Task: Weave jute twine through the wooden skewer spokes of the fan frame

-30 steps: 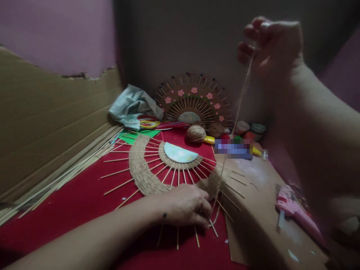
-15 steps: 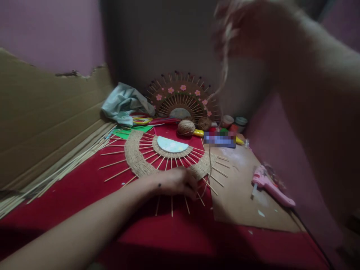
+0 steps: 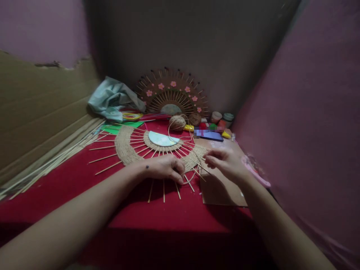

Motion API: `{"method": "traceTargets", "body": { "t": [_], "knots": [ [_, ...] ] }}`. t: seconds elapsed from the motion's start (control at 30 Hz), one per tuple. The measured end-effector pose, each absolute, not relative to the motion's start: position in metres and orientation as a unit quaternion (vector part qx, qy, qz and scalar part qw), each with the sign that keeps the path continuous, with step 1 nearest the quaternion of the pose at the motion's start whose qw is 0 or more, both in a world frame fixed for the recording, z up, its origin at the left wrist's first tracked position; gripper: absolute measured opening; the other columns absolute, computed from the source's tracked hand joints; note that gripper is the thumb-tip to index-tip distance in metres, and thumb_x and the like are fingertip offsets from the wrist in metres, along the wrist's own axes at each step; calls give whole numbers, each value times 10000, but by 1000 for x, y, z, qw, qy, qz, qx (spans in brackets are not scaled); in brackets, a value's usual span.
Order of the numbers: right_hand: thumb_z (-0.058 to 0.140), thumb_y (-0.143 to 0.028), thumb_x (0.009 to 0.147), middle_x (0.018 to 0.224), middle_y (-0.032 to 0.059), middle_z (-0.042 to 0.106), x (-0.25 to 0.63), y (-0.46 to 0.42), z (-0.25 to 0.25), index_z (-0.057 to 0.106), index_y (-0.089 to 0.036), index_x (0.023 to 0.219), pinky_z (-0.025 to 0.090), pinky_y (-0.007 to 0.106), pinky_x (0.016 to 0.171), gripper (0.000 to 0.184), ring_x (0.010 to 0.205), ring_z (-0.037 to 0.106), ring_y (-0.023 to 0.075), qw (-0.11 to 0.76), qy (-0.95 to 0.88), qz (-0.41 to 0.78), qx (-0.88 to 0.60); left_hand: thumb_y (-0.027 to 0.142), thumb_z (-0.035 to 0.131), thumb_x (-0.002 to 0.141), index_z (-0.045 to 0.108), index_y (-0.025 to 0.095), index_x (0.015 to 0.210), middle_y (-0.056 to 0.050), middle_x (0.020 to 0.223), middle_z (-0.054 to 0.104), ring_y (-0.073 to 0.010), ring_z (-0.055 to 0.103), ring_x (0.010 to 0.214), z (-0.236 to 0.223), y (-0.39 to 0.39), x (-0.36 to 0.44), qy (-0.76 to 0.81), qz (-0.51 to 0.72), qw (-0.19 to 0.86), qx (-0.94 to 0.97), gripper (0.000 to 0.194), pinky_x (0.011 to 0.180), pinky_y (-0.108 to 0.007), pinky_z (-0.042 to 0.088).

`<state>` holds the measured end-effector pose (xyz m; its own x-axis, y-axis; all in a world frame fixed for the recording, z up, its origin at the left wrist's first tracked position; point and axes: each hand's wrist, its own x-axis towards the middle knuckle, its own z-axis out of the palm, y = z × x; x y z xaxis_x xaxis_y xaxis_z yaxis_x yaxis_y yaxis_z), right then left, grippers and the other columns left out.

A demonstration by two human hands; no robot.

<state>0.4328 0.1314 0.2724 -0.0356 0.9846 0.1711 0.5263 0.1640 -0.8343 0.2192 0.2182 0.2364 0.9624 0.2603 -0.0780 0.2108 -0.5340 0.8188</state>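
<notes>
A half-round fan of thin sticks with a woven twine band (image 3: 123, 146) and a pale blue half-disc (image 3: 163, 138) at its hub lies flat on red cloth. My left hand (image 3: 167, 167) rests over the band's lower middle, fingers closed on the twine (image 3: 191, 180) at the band's outer edge and covering part of the weaving. Over the band's right end is my right hand (image 3: 226, 162), its thumb and fingers pinched at the twine; the exact grip is too small to see. Loose twine loops back toward a twine ball (image 3: 177, 122) behind the fan.
Against the back wall stands a finished-looking fan with pink flowers (image 3: 173, 84). Pale cloth (image 3: 112, 97) and loose sticks (image 3: 56, 163) lie left. Paint jars (image 3: 216, 117), a blue box (image 3: 210, 135), cardboard (image 3: 222, 191) and a pink glue gun (image 3: 254, 170) are right.
My right hand has come down from high at the upper right to the fan's right end, and the taut twine now hangs in loose loops. My left hand stays at the band.
</notes>
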Motion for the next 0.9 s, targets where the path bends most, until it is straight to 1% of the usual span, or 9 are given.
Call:
{"method": "traceTargets", "body": {
  "t": [0.07,0.17,0.3,0.37,0.5,0.6,0.73,0.8,0.9],
  "knots": [
    [574,-225,733,627,-4,578,438,130,257,632,-157,721,424,226,530,91,566,502,93,365,-668,298,-576,300,674,739,685,163,735,-7,785,607,-133,542,762,239,221,215,154,22,502,851,137,733,-255,406],
    [565,-230,732,687,10,588,441,134,251,617,-165,721,430,248,593,84,647,521,117,340,-699,272,-567,262,699,703,669,145,706,-19,833,624,-130,545,768,239,223,209,165,34,590,789,121,744,-261,407],
    [564,-192,728,734,17,616,442,144,253,621,-184,723,428,271,657,57,712,548,140,265,-754,235,-553,203,710,690,658,139,696,-34,856,629,-97,527,686,237,221,202,181,44,716,673,83,650,-233,402],
    [580,-213,744,749,15,629,442,146,253,635,-196,752,427,275,663,58,723,558,145,237,-775,226,-541,187,701,701,664,135,704,-41,837,631,-86,523,657,238,219,199,178,54,745,640,64,620,-220,400],
    [595,-255,777,746,10,630,437,142,254,631,-194,763,438,266,663,73,720,566,136,268,-781,242,-509,220,688,735,705,119,787,-55,745,633,-104,555,674,244,220,195,172,83,734,652,115,655,-230,438],
    [591,-248,796,727,2,621,432,136,255,621,-184,754,443,256,666,82,707,564,122,257,-799,259,-479,251,684,748,708,120,775,-41,674,632,-87,544,594,250,220,192,193,92,711,670,136,562,-200,427],
    [578,-208,808,804,8,639,427,130,250,632,-190,801,453,264,719,57,778,578,124,249,-806,254,-472,249,686,744,699,123,706,-25,596,617,-78,523,534,253,220,192,208,68,708,672,132,490,-178,392],
    [554,-186,818,826,9,640,426,129,246,629,-195,844,461,269,726,80,790,582,124,262,-801,249,-476,255,700,729,701,125,702,-22,598,618,-79,519,536,253,222,193,208,42,693,689,133,496,-178,388],
    [544,-150,815,857,21,637,423,128,241,624,-187,918,472,273,733,135,803,584,125,275,-803,220,-480,260,712,714,718,136,746,-29,651,643,-92,536,585,255,225,193,191,10,647,738,128,545,-188,407]
  ]
}}
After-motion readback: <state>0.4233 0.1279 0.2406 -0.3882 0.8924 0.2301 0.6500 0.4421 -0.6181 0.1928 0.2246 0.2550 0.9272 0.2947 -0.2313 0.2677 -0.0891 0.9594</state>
